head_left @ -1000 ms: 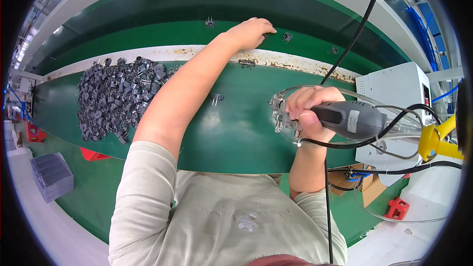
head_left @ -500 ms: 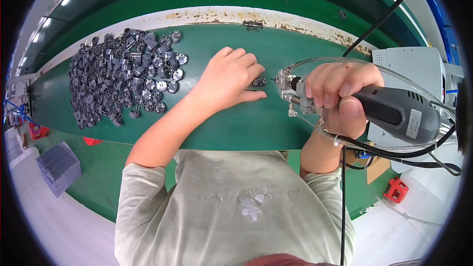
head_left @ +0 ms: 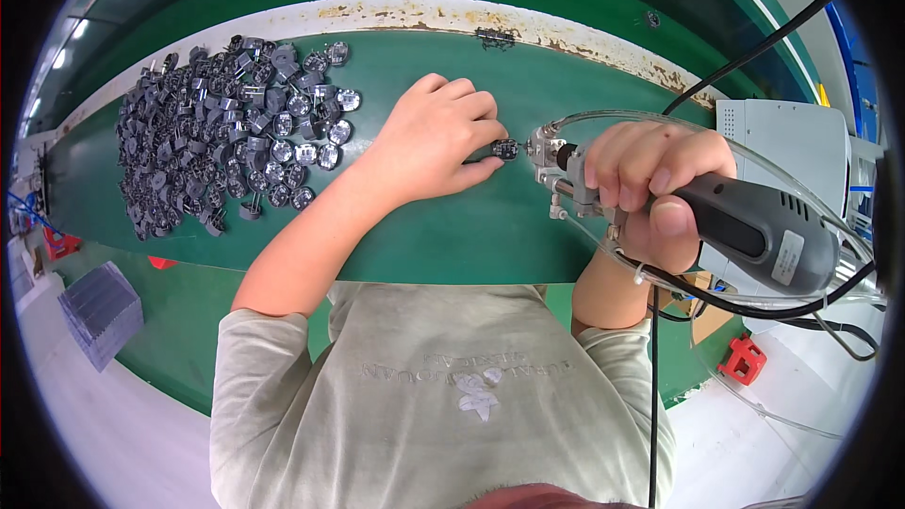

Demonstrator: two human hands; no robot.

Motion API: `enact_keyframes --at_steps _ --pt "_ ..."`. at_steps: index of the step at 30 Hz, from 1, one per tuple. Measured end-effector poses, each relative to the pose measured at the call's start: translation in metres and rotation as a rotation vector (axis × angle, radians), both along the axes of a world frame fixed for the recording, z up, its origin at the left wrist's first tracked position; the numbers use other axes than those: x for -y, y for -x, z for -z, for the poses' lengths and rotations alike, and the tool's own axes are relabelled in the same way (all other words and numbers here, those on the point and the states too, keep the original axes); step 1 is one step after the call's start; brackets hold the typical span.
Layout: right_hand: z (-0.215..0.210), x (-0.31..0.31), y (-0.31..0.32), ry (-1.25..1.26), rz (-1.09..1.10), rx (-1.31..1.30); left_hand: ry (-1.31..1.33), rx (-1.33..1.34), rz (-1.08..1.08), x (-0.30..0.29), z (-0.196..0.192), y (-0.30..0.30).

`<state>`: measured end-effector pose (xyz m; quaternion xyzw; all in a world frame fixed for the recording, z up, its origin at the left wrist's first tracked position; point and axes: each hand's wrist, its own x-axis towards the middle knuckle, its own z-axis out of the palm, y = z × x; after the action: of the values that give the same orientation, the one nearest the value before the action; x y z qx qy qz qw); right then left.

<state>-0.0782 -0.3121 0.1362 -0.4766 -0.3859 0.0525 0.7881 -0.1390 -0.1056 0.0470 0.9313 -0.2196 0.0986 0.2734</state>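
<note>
My left hand [head_left: 440, 137] rests over the green bench with the thumb and index finger pinching a small round dark electronic part [head_left: 506, 149] by its left side. The right hand [head_left: 655, 174] is wrapped round the body of a grey electric screwdriver [head_left: 754, 226], held lying sideways with its metal head to the left. The tip of that head [head_left: 544, 146] meets, or nearly meets, the right side of the part; the exact contact is too small to tell. A clear hose [head_left: 641, 116] arches from the head over my right hand.
A big heap of similar dark parts [head_left: 222, 132] covers the bench's left side. Along the far side runs a worn white ledge [head_left: 377, 15], with a few parts [head_left: 495, 36] at and beyond it. A pale grey machine box [head_left: 782, 141] stands at the right, and black cables [head_left: 764, 45] hang nearby.
My left thumb and index finger have closed on the small part. The gap between the part and the screwdriver's tip has shrunk. The whole view has shifted slightly.
</note>
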Motion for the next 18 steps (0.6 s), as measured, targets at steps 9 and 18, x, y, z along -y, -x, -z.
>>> enact_keyframes --at_steps 9,18 --pt "0.001 -0.011 0.000 0.213 -0.016 0.184 0.012 -0.018 0.042 -0.002 -0.001 -0.001" --pt "-0.024 0.012 -0.001 -0.038 -0.160 0.026 0.011 0.030 0.023 -0.002 0.004 0.000"
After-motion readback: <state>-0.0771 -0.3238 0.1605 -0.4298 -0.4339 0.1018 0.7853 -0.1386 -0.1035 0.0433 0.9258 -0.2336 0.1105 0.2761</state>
